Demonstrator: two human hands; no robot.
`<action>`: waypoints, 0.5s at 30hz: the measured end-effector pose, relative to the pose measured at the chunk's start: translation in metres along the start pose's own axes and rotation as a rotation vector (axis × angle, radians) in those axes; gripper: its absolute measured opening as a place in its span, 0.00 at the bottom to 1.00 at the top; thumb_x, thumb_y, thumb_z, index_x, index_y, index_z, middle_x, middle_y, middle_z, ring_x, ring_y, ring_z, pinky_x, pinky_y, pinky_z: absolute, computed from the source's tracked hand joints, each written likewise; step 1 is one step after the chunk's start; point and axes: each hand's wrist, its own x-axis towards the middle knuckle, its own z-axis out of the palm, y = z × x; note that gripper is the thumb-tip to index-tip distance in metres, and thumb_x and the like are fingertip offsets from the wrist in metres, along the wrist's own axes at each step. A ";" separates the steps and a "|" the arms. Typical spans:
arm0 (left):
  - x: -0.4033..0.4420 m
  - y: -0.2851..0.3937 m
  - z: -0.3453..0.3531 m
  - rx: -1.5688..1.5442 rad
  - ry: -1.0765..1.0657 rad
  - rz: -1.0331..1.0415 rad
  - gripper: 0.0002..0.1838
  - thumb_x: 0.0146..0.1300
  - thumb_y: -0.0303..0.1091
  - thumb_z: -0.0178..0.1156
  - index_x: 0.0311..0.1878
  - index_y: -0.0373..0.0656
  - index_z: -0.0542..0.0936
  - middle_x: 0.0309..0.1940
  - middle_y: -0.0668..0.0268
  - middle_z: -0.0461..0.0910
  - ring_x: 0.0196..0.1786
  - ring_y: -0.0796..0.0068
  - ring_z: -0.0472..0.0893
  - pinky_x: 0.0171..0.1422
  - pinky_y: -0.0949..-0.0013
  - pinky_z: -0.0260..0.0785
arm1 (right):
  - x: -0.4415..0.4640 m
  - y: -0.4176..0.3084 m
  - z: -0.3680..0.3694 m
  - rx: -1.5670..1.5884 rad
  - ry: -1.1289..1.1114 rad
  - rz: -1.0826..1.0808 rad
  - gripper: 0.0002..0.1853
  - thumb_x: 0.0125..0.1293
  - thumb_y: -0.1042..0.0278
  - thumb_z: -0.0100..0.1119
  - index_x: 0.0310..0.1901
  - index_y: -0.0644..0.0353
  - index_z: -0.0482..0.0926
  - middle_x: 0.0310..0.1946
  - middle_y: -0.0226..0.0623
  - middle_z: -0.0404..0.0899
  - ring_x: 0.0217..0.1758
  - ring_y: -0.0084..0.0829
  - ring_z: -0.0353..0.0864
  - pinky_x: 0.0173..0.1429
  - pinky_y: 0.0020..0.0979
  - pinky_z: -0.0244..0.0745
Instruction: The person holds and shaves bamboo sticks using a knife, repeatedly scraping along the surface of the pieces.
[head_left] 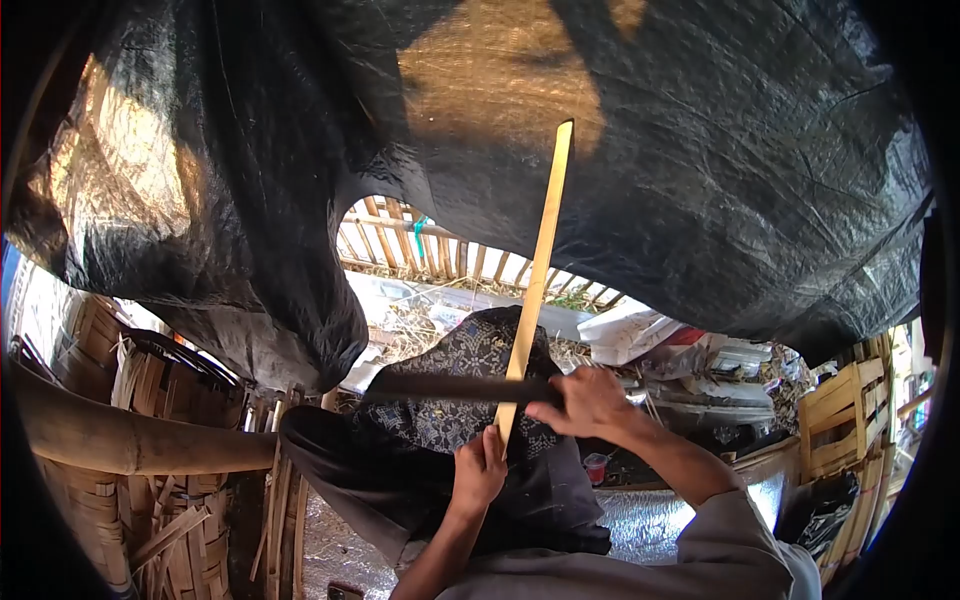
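One blade (440, 389) crosses strip (541, 260), partly hiding patterned cloth (470, 345); black tarp (720, 170) beyond

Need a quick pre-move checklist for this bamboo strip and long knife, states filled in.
1. Left hand gripping bamboo strip near its lower end: ok.
2. Right hand closed around one end of long knife: ok.
3. Left hand well clear of long knife: looks not ok; the knife crosses the strip close above the fingertips.
4. Cutting edge turned away from left hand: cannot tell, knife is blurred.
5. Upper end of bamboo strip clear of black tarp: cannot tell; they overlap in this view.
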 end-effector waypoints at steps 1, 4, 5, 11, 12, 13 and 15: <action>-0.002 -0.001 -0.001 -0.092 -0.036 -0.063 0.24 0.72 0.39 0.40 0.21 0.35 0.69 0.10 0.60 0.66 0.15 0.74 0.71 0.21 0.65 0.59 | -0.006 -0.010 -0.005 -0.010 -0.117 -0.013 0.36 0.51 0.26 0.50 0.29 0.60 0.81 0.21 0.51 0.78 0.29 0.49 0.81 0.36 0.44 0.76; 0.005 -0.013 0.007 -0.214 0.028 0.205 0.24 0.72 0.39 0.41 0.20 0.35 0.69 0.10 0.62 0.66 0.15 0.75 0.69 0.21 0.67 0.58 | -0.004 -0.004 -0.007 -0.170 -0.046 -0.108 0.41 0.50 0.21 0.45 0.27 0.61 0.81 0.18 0.48 0.77 0.25 0.45 0.82 0.31 0.42 0.77; 0.002 -0.014 0.006 -0.217 0.023 0.200 0.24 0.72 0.39 0.41 0.20 0.35 0.69 0.10 0.62 0.66 0.15 0.75 0.69 0.21 0.67 0.58 | -0.001 0.001 -0.014 -0.247 -0.006 -0.115 0.45 0.50 0.18 0.41 0.27 0.63 0.81 0.16 0.47 0.77 0.23 0.44 0.82 0.30 0.42 0.78; 0.000 0.005 0.001 -0.073 -0.010 -0.081 0.24 0.72 0.39 0.40 0.20 0.35 0.70 0.10 0.65 0.66 0.16 0.78 0.68 0.21 0.68 0.59 | 0.026 0.044 0.003 0.046 0.191 0.114 0.40 0.58 0.28 0.42 0.32 0.67 0.81 0.23 0.55 0.77 0.30 0.48 0.82 0.33 0.45 0.77; 0.000 0.008 0.000 -0.076 -0.006 -0.078 0.24 0.72 0.39 0.40 0.20 0.35 0.70 0.10 0.65 0.66 0.16 0.78 0.68 0.21 0.68 0.59 | 0.013 0.027 -0.011 0.130 0.012 0.072 0.41 0.58 0.26 0.41 0.33 0.67 0.81 0.20 0.53 0.77 0.28 0.48 0.82 0.31 0.45 0.76; -0.001 0.009 -0.001 -0.092 -0.025 -0.087 0.25 0.72 0.39 0.40 0.20 0.35 0.70 0.10 0.65 0.66 0.17 0.78 0.69 0.22 0.68 0.59 | 0.003 0.015 -0.006 0.119 -0.046 0.020 0.43 0.55 0.23 0.40 0.31 0.65 0.81 0.16 0.49 0.76 0.24 0.46 0.81 0.29 0.43 0.77; 0.000 0.002 0.003 -0.109 -0.043 -0.101 0.25 0.72 0.39 0.41 0.20 0.35 0.70 0.10 0.65 0.66 0.17 0.78 0.70 0.22 0.68 0.60 | -0.008 0.004 0.008 -0.145 -0.107 -0.162 0.44 0.52 0.19 0.39 0.30 0.63 0.81 0.15 0.46 0.76 0.22 0.45 0.81 0.29 0.42 0.77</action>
